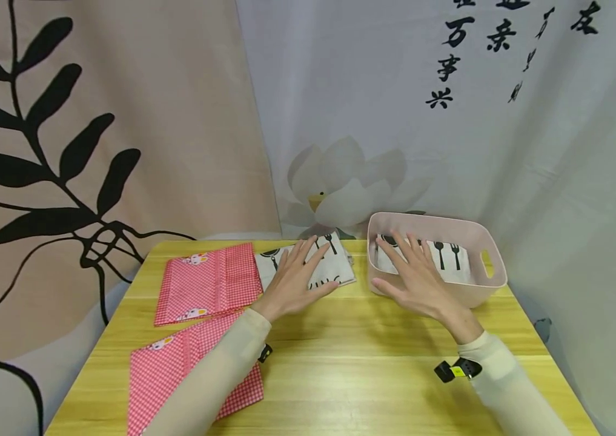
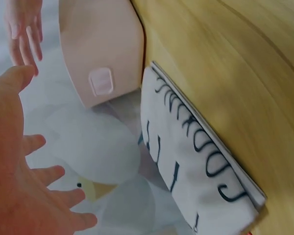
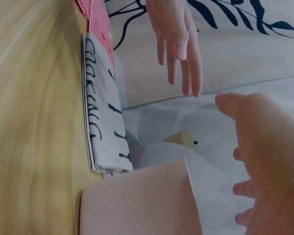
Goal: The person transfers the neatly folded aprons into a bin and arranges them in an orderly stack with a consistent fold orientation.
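My left hand (image 1: 292, 281) is held with fingers spread above a folded white cloth (image 1: 341, 269) printed with black cutlery and lettering. In the left wrist view the palm stands apart from that cloth, with nothing in it. To the right, my right hand (image 1: 419, 278) hovers spread-fingered over a pink plastic basket (image 1: 433, 223), also holding nothing. Inside the basket lies another white cloth (image 1: 461, 274) with black cutlery prints, partly hidden by the hand. The right wrist view shows the basket's wall (image 3: 142, 203) below and beside my right hand.
Left on the wooden table (image 1: 340, 387) lies a folded red-and-white checked cloth (image 1: 198, 287). A second checked cloth (image 1: 149, 378) is nearer, partly under my left forearm. Behind the table hangs a printed curtain (image 1: 188, 121). Wrist cameras are strapped to both sleeves.
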`<state>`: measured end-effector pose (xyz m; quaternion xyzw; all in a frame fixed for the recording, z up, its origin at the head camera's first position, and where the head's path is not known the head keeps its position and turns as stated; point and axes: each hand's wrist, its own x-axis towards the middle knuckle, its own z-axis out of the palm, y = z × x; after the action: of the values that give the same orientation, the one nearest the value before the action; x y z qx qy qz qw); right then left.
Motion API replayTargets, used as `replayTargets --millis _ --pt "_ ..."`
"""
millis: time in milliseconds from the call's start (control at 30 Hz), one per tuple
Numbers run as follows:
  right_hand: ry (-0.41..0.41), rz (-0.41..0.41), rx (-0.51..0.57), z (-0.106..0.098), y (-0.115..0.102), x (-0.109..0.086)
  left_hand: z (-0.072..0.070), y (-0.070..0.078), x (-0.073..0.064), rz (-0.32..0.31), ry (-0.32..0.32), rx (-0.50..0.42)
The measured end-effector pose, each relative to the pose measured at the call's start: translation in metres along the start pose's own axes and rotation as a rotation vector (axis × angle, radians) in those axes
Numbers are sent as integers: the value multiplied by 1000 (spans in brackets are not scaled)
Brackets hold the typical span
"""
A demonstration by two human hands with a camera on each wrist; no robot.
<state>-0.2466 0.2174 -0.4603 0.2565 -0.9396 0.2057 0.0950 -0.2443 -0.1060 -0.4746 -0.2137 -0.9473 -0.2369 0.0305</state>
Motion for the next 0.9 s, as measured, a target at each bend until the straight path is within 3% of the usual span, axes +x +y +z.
replayTargets --millis 167,900 --pt "14 -35 0 8 -6 7 -3 -9 -6 -20 5 -3" --pt "-70 -69 49 32 -41 36 -13 -59 -32 -139 41 -9"
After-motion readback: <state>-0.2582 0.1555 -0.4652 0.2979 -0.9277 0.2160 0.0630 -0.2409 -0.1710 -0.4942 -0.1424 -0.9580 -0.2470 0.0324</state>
